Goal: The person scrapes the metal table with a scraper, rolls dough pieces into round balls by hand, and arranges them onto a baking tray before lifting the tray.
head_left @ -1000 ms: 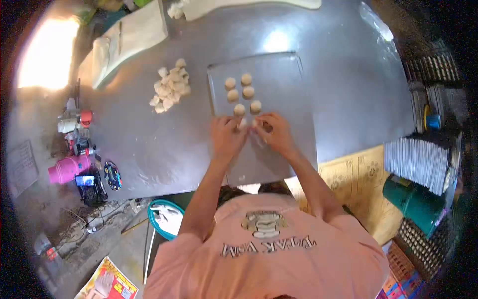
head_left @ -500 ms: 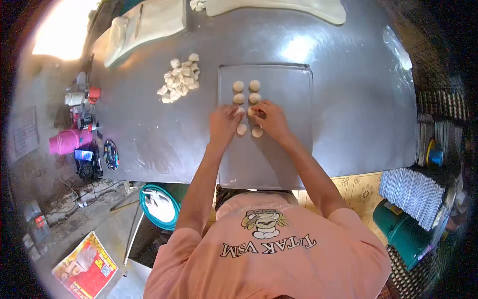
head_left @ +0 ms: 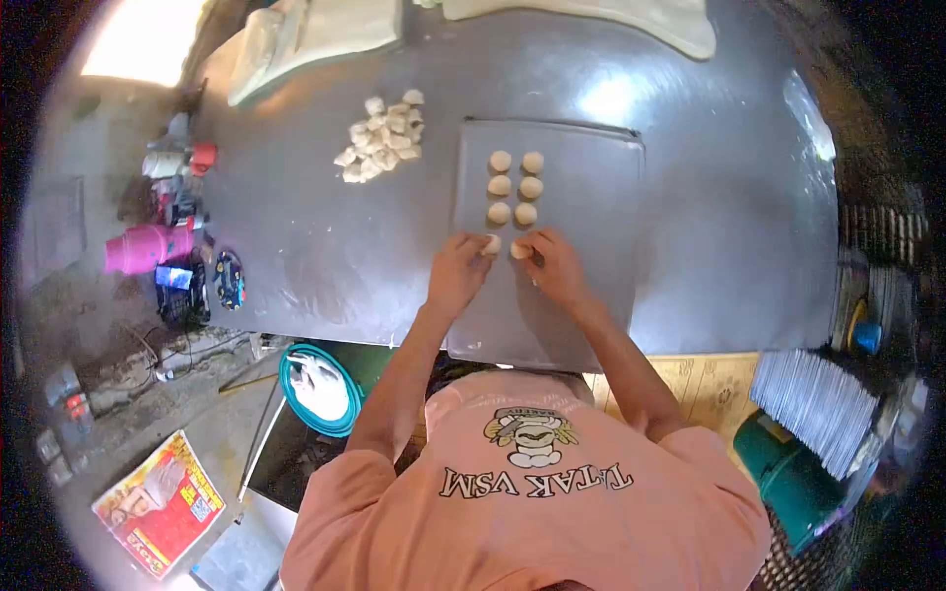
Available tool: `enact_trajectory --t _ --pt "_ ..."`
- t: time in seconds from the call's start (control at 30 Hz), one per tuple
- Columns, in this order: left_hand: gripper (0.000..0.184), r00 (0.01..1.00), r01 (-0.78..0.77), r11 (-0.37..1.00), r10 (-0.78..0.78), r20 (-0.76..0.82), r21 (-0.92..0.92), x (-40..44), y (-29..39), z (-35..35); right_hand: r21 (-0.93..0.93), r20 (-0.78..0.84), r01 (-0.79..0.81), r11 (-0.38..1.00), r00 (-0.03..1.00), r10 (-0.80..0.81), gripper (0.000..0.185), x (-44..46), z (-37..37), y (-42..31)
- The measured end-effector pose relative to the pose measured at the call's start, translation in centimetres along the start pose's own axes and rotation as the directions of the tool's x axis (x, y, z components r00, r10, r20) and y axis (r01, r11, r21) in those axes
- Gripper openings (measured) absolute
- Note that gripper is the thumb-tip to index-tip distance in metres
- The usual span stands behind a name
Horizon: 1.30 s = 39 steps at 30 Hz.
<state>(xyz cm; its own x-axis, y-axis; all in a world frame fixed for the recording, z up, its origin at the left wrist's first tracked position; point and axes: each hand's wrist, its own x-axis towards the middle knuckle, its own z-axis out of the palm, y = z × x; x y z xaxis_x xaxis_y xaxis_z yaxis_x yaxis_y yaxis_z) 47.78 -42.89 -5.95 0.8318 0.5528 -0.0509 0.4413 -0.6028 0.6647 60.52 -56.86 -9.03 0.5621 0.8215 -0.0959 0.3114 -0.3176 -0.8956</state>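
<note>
My left hand (head_left: 459, 270) pinches a round dough ball (head_left: 491, 244) at its fingertips, low over the baking tray (head_left: 591, 187). Close beside it, my right hand (head_left: 558, 266) has its fingers closed around another dough ball (head_left: 519, 250), partly covered by the fingers. Just beyond both hands, several smooth dough balls sit on the tray in two columns, the nearest being a left one (head_left: 499, 213) and a right one (head_left: 525, 214). Whether the two held balls touch the tray is hard to tell.
A pile of cut dough pieces (head_left: 384, 138) lies left of the tray on the metal table (head_left: 325, 227). Large dough sheets (head_left: 591, 18) are at the far edge. Below the table stand a teal basin (head_left: 321, 389) on the left and stacked trays (head_left: 816, 399) on the right.
Both hands have moved from the third row of balls to the nearest row and now grip the balls there. The third-row balls are let go. The camera view has shifted slightly.
</note>
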Motion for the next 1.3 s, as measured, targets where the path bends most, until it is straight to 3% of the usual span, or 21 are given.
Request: enact_trajectory --t 0.1,0.17,0.23,0.37,0.43,0.53,0.6,0.67,0.77,0.83,0.87,0.97,1.03,1.07,1.1,1.13,1.17,1.2,1.23,1.27,1.3 --pt "0.029 0.965 -0.136 0.985 0.155 -0.21 0.103 0.9 -1.1 -2.1 -0.044 -0.08 0.155 0.987 0.984 -0.158 0.03 -0.5 -0.7 -0.9" --pt "0.031 0.92 -0.009 0.999 -0.012 -0.392 -0.053 3.4 -5.5 -3.5 -0.052 -0.127 0.132 0.99 0.982 -0.137 0.03 -1.7 -0.7 -2.3" --pt "0.031 0.878 0.195 0.979 -0.201 -0.434 -0.057 6.9 -11.8 -5.3 -0.069 -0.187 0.113 0.991 0.974 -0.124 0.031 -2.5 -0.7 -3.3" --pt "0.025 0.717 0.336 0.935 -0.179 -0.674 0.11 11.7 -18.0 -7.1 -0.085 -0.209 0.049 0.995 0.976 -0.066 0.027 -3.2 1.4 -4.5" --pt "0.022 0.886 0.234 0.929 -0.081 -0.457 0.287 11.6 -19.2 -7.8 -0.11 -0.231 0.058 0.992 0.969 -0.082 0.026 -3.4 3.1 -5.0" --pt "0.02 0.801 0.048 0.993 0.025 -0.598 0.106 7.0 -17.7 -9.7 -0.123 -0.256 0.024 0.992 0.965 -0.055 0.023 -2.2 6.2 -6.7" --pt "0.019 0.769 0.132 0.985 -0.172 -0.616 -0.111 2.1 -18.9 -9.9 -0.004 -0.136 0.028 1.0 0.99 -0.028 0.023 0.3 8.8 -8.9" --pt "0.025 0.795 0.212 0.948 -0.308 -0.522 -0.236 -2.1 -19.6 -10.3 -0.146 -0.094 0.095 0.985 0.99 -0.109 0.024 4.8 12.6 -9.4" --pt "0.03 0.819 0.14 0.982 -0.042 -0.573 0.128 -5.7 -25.7 -6.5 -0.23 -0.266 0.335 0.914 0.881 -0.39 0.024 14.7 19.8 -9.0" --pt "0.021 0.838 0.474 0.874 -0.484 -0.253 -0.105 -6.0 -20.4 -9.7 -0.317 -0.34 0.373 0.872 0.813 -0.472 0.023 19.9 23.3 -8.3" --pt "0.021 0.838 0.479 0.873 -0.487 -0.244 -0.099 -6.3 -21.1 -10.0 -0.337 -0.287 0.357 0.871 0.842 -0.456 0.021 21.5 24.3 -7.8" --pt "0.013 0.884 0.274 0.951 -0.309 -0.352 -0.145 -5.8 -23.5 -10.9 -0.33 -0.173 0.247 0.911 0.933 -0.316 0.018 20.9 24.1 -7.2" --pt "0.013 0.806 -0.106 0.956 0.244 -0.54 0.273 -6.9 -27.1 -13.5 -0.401 -0.046 0.161 0.902 0.98 -0.195 0.011 16.8 22.6 -6.0" --pt "0.013 0.808 -0.112 0.958 0.242 -0.537 0.263 -8.4 -30.2 -14.1 -0.507 -0.011 0.162 0.846 0.981 -0.195 0.007 13.3 21.3 -5.1" --pt "0.022 0.886 0.115 0.916 0.081 -0.457 0.385 -10.5 -34.3 -13.8 -0.74 0.062 0.312 0.596 0.914 -0.402 0.007 9.3 20.0 -4.1" --pt "0.031 0.91 0.313 0.8 -0.098 -0.403 0.511 -10.6 -36.5 -13.5 -0.739 -0.031 0.233 0.632 0.925 -0.378 0.01 5.8 20.5 -4.5" --pt "0.028 0.939 0.326 0.925 -0.294 -0.176 0.195 -8.2 -32.1 -14.7 -0.727 -0.121 0.155 0.669 0.93 -0.346 0.012 3.9 20.7 -4.8" --pt "0.026 0.883 0.469 0.876 -0.464 0.067 -0.111 -5.7 -27.5 -16.0 -0.729 -0.114 0.149 0.668 0.936 -0.334 0.012 4.6 21.4 -5.4" --pt "0.025 0.99 0.135 0.941 -0.118 -0.074 0.311 -4.9 -28.0 -14.2 -0.727 -0.087 0.114 0.677 0.963 -0.255 0.014 5.9 23.0 -6.4" --pt "0.025 0.956 -0.176 0.696 0.288 -0.047 0.696 -3.3 -28.9 -13.3 -0.726 -0.069 0.081 0.683 0.979 -0.19 0.015 8.0 23.8 -7.0" --pt "0.022 0.917 -0.246 0.661 0.397 -0.052 0.709 -0.5 -30.1 -13.6 -0.738 -0.044 0.155 0.657 0.96 -0.275 0.015 10.3 23.5 -7.0"
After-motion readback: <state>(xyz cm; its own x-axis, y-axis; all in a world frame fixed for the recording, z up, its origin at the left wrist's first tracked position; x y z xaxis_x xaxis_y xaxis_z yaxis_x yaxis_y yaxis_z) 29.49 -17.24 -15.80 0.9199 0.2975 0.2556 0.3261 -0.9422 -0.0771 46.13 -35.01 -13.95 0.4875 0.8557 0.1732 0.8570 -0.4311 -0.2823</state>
